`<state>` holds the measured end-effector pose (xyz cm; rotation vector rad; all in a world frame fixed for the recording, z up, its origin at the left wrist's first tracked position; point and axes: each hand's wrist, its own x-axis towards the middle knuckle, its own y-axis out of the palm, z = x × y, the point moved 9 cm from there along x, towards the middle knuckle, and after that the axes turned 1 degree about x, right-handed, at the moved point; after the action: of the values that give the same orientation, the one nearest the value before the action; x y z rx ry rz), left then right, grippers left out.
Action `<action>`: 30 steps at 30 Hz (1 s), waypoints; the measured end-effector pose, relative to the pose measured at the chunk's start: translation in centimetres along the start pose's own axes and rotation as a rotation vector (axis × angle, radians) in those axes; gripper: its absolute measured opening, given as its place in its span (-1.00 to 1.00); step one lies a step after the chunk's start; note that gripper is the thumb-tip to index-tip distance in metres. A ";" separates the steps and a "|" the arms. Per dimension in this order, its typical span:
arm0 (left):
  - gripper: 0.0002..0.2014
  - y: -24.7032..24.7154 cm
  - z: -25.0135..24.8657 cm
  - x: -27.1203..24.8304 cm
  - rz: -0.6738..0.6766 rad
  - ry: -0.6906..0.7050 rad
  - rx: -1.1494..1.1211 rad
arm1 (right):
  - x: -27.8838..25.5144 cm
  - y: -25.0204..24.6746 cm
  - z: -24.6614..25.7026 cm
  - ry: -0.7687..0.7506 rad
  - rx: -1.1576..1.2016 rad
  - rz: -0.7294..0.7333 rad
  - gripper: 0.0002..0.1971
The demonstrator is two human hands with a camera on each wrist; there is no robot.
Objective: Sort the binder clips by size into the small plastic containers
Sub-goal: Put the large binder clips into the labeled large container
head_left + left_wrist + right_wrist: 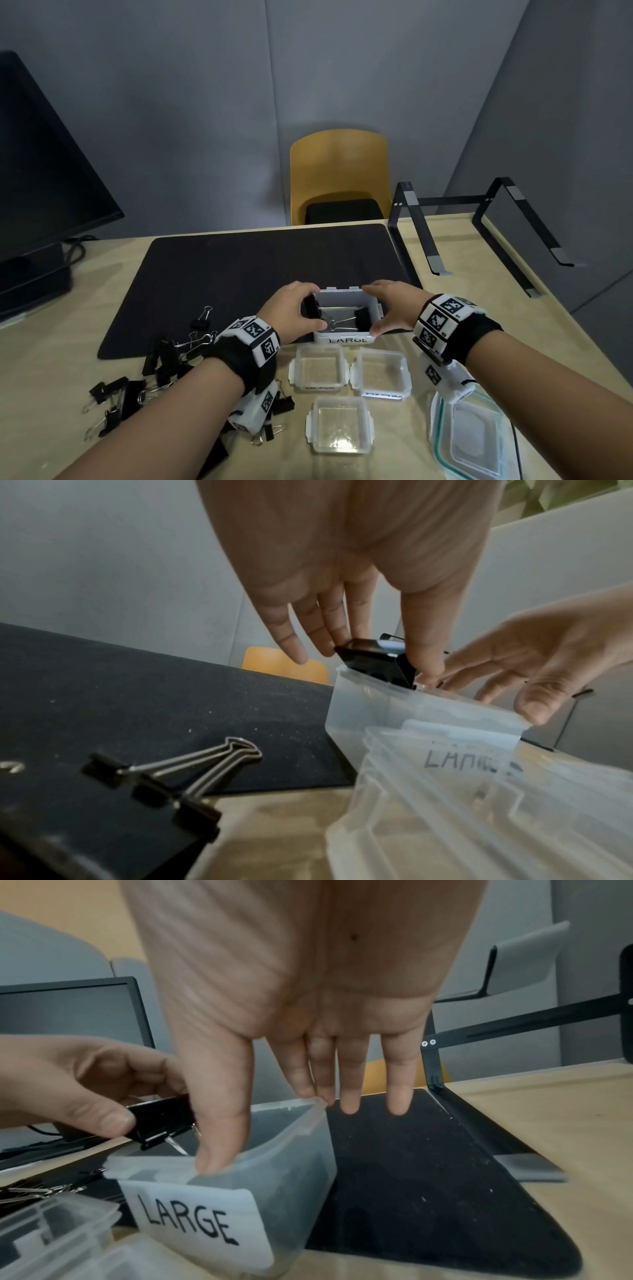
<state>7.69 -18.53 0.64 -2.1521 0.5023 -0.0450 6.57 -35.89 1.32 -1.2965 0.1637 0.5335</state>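
A translucent container labelled LARGE (346,339) stands at the near edge of the black mat. Inside it lies a large black binder clip (362,317) with silver handles. My left hand (301,310) pinches another large black clip (310,306) at the container's left rim. The left wrist view shows this clip (373,664) between thumb and fingers, partly over the container (411,723). My right hand (387,305) holds the container's right side. Its thumb (219,1150) sits on the near rim and its fingers reach the far corner of the container (240,1177).
Three empty small containers (320,368), (382,373), (339,425) sit just in front of the LARGE one. A pile of black clips (154,377) lies at the left, one small clip (202,318) on the mat (239,267). A teal-rimmed lid (469,435), laptop stand (479,222) and monitor (41,178) surround.
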 end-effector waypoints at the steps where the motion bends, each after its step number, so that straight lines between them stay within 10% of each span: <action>1: -0.39 0.0 -0.1 0.1 0.005 0.010 0.029 | 0.0 0.1 0.0 0.001 -0.005 0.004 -0.08; 30: -0.60 2.4 -2.0 0.4 0.103 0.162 0.555 | 0.0 0.0 0.6 0.010 -0.057 0.020 -0.09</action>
<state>6.80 -21.48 -0.07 -1.5842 0.6116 -0.2708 6.47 -35.28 1.51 -1.3544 0.1706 0.5525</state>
